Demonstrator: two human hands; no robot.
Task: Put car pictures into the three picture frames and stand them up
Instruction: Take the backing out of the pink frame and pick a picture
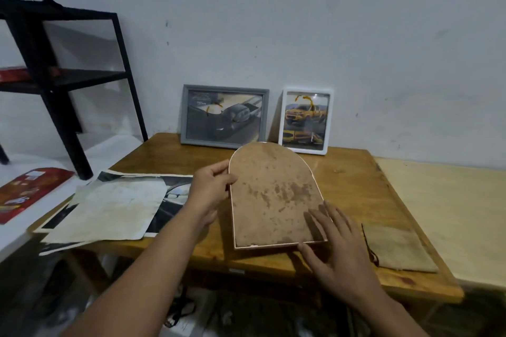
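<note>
Wall: grey-white plaster [301, 22] with small dark marks fills the background behind everything.
Table: a wooden table [353, 186] stands against the wall, with a paler wooden board [449, 216] adjoining it on the right.
Shelf: a black metal rack [65, 74] stands to the left on a white surface [16, 230]; a red item lies on its middle shelf.
Loose car pictures: several large printed sheets [109, 208] lie overlapping at the table's left edge, the top one pale side up, a dark car print showing beneath.
Arched frame: an arch-topped frame [273, 197], brown stained back facing up with a thin white rim, lies tilted over the table's middle, between both hands.
Grey frame: a grey landscape frame [224, 116] holding a car picture stands upright, leaning at the wall.
White frame: a white portrait frame [305, 121] with a yellow truck picture stands just beside it, to the right.
Cloth: a tan fabric piece [397, 249] lies at the table's front right.
Red packet: a red printed packet [27, 194] lies on the white surface, far left.
Left hand: the left hand [210, 189] pinches the arched frame's left edge, thumb on top.
Right hand: the right hand [336, 252] has straight fingers pressing flat on the frame's lower right corner.
</note>
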